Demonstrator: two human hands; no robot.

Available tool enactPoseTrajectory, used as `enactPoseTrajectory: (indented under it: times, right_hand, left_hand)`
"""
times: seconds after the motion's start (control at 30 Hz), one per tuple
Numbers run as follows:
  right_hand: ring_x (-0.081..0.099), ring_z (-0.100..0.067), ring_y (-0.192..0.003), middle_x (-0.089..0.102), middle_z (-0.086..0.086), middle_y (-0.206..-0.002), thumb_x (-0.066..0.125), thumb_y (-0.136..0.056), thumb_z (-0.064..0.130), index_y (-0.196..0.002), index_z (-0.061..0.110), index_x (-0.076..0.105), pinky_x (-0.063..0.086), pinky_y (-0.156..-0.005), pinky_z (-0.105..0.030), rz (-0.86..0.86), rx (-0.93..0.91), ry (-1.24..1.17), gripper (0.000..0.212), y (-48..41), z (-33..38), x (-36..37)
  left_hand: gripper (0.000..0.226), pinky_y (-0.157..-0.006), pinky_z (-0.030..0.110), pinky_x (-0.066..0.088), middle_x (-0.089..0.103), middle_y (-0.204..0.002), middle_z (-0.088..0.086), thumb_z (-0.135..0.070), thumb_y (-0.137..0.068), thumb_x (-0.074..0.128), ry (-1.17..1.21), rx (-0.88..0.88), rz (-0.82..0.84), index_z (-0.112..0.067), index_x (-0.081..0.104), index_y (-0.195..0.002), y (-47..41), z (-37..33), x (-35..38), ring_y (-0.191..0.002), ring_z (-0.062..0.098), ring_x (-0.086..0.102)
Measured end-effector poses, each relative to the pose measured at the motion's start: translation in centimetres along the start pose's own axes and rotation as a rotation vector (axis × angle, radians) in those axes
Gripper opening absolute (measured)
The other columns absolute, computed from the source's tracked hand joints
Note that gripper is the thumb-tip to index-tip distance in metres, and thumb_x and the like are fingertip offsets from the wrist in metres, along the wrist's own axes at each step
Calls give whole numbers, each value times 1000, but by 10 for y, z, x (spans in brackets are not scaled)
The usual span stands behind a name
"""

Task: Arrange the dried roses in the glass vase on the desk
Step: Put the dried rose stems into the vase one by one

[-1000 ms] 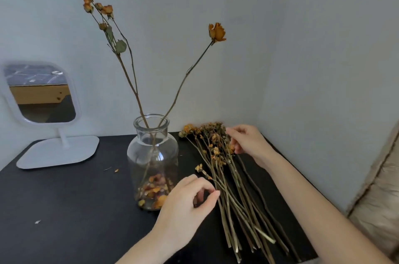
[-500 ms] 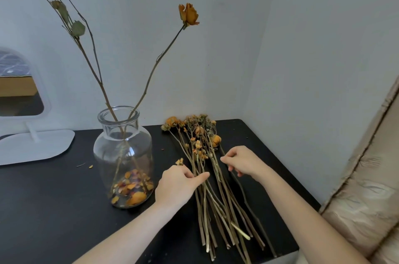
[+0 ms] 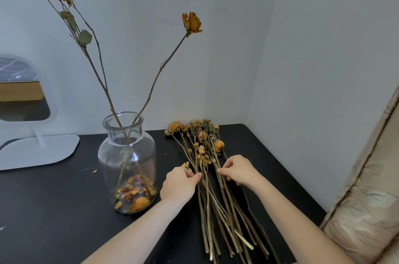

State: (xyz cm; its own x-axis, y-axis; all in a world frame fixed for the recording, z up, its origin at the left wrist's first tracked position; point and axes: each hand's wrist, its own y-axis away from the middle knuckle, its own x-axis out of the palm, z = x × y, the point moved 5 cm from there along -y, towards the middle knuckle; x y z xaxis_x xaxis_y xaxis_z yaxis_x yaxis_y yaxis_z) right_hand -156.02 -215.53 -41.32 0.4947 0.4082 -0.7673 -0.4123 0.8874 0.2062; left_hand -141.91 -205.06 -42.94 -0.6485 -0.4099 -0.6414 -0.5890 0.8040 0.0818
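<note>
A clear glass vase [image 3: 127,155] stands on the black desk [image 3: 54,209], with loose orange petals at its bottom. Two dried rose stems rise from it: a branched one [image 3: 71,21] leaning left and a single bloom [image 3: 192,23] leaning right. A pile of dried roses [image 3: 207,168] lies flat to the vase's right, blooms toward the wall. My left hand [image 3: 179,183] pinches stems on the pile's left side. My right hand [image 3: 239,169] has its fingertips closed on stems at the pile's right side.
A white standing mirror [image 3: 28,99] with a flat base is at the back left. Walls meet in a corner behind the pile. A beige cushioned surface [image 3: 367,209] borders the desk's right edge. Small petal crumbs [image 3: 90,170] lie left of the vase.
My right hand came down from the blooms to the middle of the stems. My left hand moved up onto the pile's left side. The view shifted.
</note>
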Motion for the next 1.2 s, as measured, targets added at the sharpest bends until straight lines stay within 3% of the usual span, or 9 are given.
enactPoseTrajectory:
  times: [0.13, 0.3, 0.5, 0.7, 0.8, 0.97, 1.07, 1.13, 1.2]
  right_hand:
    - [50, -6, -52, 59, 2, -66, 60, -87, 23, -79, 14, 65, 38, -46, -16, -21, 16, -17, 14, -2, -1, -1]
    - [49, -10, -51, 59, -6, -70, 58, -86, 20, -77, 5, 67, 44, -56, -23, -75, 21, -47, 20, 0, -2, -7]
    - [48, -15, -57, 53, -9, -72, 58, -85, 19, -77, 4, 67, 42, -57, -24, -107, -9, -71, 19, 4, 1, -19]
    - [49, -17, -61, 54, -10, -73, 59, -85, 20, -84, -4, 67, 43, -59, -25, -193, -73, -125, 26, 8, 5, -31]
    - [51, -17, -62, 56, -11, -73, 59, -85, 21, -92, -9, 66, 45, -61, -26, -257, -100, -175, 31, 9, 7, -38]
    - [55, -11, -67, 60, -1, -74, 58, -87, 22, -79, 14, 64, 48, -67, -28, -318, -116, -275, 12, 8, 7, -46]
    - [55, -9, -73, 60, 2, -78, 57, -88, 24, -90, 17, 62, 45, -67, -26, -338, -132, -303, 9, 6, 7, -50]
    - [56, -8, -75, 60, 2, -81, 56, -89, 24, -94, 17, 61, 44, -66, -23, -352, -140, -314, 10, 6, 7, -52]
    - [56, -7, -77, 61, 2, -84, 56, -89, 25, -95, 18, 59, 43, -63, -21, -379, -146, -322, 10, 7, 7, -56]
  left_hand:
    - [37, -62, 27, 42, 52, -58, 0, -36, -83, 64, 115, -109, 38, -12, 55, -56, -4, 2, 3, -59, 18, 54]
    - [32, -71, 30, 44, 64, -83, 8, -29, -82, 68, 298, -200, 60, 1, 71, -89, -6, 11, 8, -68, 14, 53]
    - [20, -75, 27, 38, 58, -78, -3, -24, -83, 67, 351, -193, 10, -6, 73, -87, -8, 9, 1, -67, 6, 46]
    - [20, -85, 28, 38, 65, -111, 7, -26, -83, 68, 483, -136, -2, -8, 75, -89, -1, -5, -8, -108, 21, 55]
    - [21, -96, 35, 41, 63, -117, 7, -28, -83, 68, 551, -79, 14, -9, 75, -89, 4, -19, -15, -114, 22, 51]
    - [21, -103, 42, 40, 68, -107, 7, -31, -85, 64, 560, 27, 26, -13, 74, -80, 9, -41, -28, -118, 44, 47]
    - [21, -101, 35, 38, 66, -93, -3, -30, -86, 63, 587, 75, 18, -16, 72, -72, 10, -48, -33, -101, 22, 60]
    - [21, -89, 24, 36, 65, -89, -10, -29, -87, 62, 601, 130, 10, -16, 72, -74, 11, -53, -37, -83, -3, 52]
    - [22, -75, 14, 34, 65, -80, -16, -30, -88, 60, 588, 212, -6, -21, 71, -71, 13, -60, -41, -79, -8, 51]
